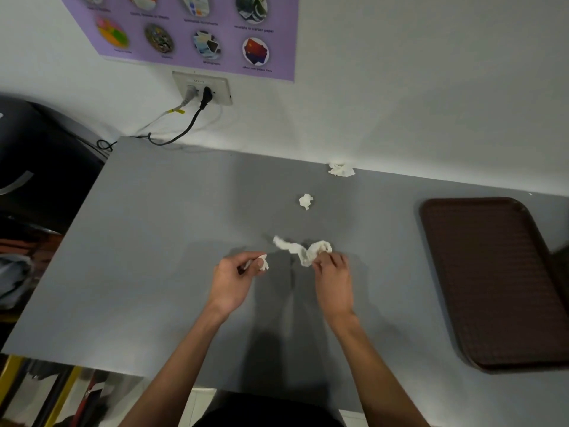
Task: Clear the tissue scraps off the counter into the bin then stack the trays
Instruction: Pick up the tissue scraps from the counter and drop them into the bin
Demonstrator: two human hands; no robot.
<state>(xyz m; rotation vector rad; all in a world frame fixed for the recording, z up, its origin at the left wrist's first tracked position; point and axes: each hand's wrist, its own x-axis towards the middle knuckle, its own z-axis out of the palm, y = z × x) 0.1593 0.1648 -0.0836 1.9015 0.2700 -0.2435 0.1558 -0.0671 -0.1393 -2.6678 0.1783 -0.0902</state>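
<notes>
On the grey counter (pixel 154 257) my left hand (pixel 235 280) pinches a small white tissue scrap (pixel 263 262) between thumb and fingers. Just to its right, my right hand (pixel 334 280) grips one end of a long twisted tissue strip (pixel 297 249), whose other end trails left on the counter. A crumpled tissue ball (pixel 305 201) lies farther back, and another scrap (pixel 340 170) sits against the wall. A dark brown tray (pixel 492 282) lies flat at the right; the corner of a second tray (pixel 562 263) shows at the frame's right edge.
A black bin (pixel 34 167) stands left of the counter. Two cables run from a wall socket (pixel 203 87) down to the counter's back left corner. A purple poster (pixel 184 32) hangs above. Yellow-framed furniture (pixel 37 392) shows below the counter's left front edge.
</notes>
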